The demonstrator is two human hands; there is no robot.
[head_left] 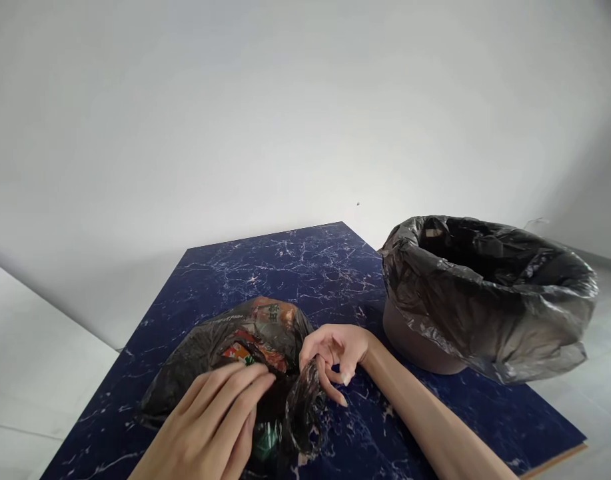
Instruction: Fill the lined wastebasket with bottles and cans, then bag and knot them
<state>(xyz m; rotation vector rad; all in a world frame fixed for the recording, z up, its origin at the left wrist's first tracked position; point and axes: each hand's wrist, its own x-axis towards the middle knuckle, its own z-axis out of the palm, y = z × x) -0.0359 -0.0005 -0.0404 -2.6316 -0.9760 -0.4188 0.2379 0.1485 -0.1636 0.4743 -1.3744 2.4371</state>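
Note:
A filled, thin black garbage bag (185,357) slumps on the blue marbled table, with colourful wrappers (240,353) showing through and at its opening. My left hand (212,423) is at the near side of the bag, its fingers close together over the bag's mouth and the thumb tucked below; the plastic at its fingertips is partly hidden. At the bag's right side, my right hand (334,350) is closed round a gathered strand of the bag, its fingers hooked and bent. A loop of loose black plastic (305,417) hangs below this hand. Something greenish (266,438) shows through the plastic between the hands.
To the right stands a brown trash bin (420,343) with a black liner (450,327) folded over its rim. The blue table (265,260) reaches a white wall (285,133) behind. Pale floor tiles lie on both sides of it.

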